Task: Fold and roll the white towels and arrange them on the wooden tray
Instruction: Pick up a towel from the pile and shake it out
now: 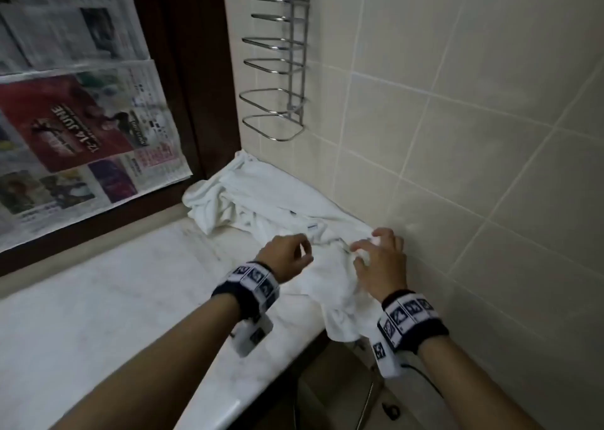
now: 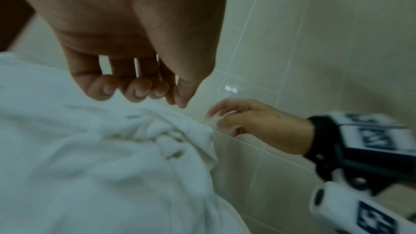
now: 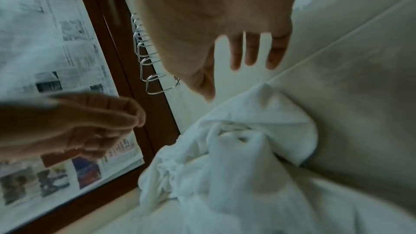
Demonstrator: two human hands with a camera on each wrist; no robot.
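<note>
Clearly the white towels (image 1: 261, 197) are still lying in a crumpled heap on the marble counter (image 1: 98, 299), pushed up against the tiled wall (image 1: 457, 135), with one end spilling over the counter's near edge below the wrists; no wooden tray is showing in any view. Judging from that, the work is sitting at its very start: picking one towel out of the pile so it can be spread flat. The left hand (image 1: 287, 256) is hovering just above the cloth with its fingers (image 2: 137, 90) loosely curled and the thumb near the forefinger, gripping nothing that can be seen. The right hand (image 1: 379, 259) is reaching to the wall side of the heap; the left wrist view is showing a bit of white fabric between its fingertips, while its own wrist view is showing the fingers (image 3: 252, 51) fairly straight, so whether it is really pinching is hard to tell. Next, both hands are probably needing to find a hem and lift one towel free. Beyond the fingers, a wire rack (image 1: 277, 70) is hanging on the wall, and newspaper (image 1: 81, 103) is covering the window.
</note>
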